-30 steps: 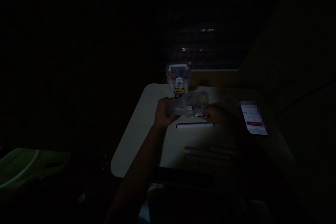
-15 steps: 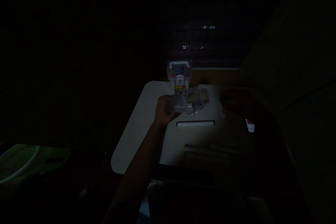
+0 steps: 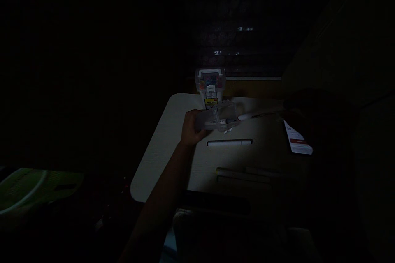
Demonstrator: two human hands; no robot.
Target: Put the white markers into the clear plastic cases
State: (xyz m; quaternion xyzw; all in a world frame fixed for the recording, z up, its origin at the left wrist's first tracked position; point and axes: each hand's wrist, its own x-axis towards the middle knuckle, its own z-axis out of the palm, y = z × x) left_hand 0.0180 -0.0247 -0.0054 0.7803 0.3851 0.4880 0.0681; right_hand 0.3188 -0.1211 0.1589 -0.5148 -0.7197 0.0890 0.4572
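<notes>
My left hand [image 3: 191, 128] is wrapped round a clear plastic case [image 3: 205, 120], which lies tipped on its side with its mouth to the right. Inside it shows a marker [image 3: 230, 121] with a grey end. In deep shadow at the right, my right hand [image 3: 294, 109] grips the far end of a white marker [image 3: 257, 114], its other tip at the case's mouth. Below the case a white marker with dark ends [image 3: 230, 142] lies on the table. Several dim markers [image 3: 242, 175] lie nearer to me.
Behind the held case stands a second clear case [image 3: 211, 86] with a white handle and coloured caps. A phone with a lit screen [image 3: 296, 139] rests on the right of the white table [image 3: 163, 144]. The room is very dark; a green object [image 3: 37, 187] shows at lower left.
My right hand has moved right and slightly up, and a white marker now shows between it and the case. More of the phone is uncovered. My left hand stays on the case.
</notes>
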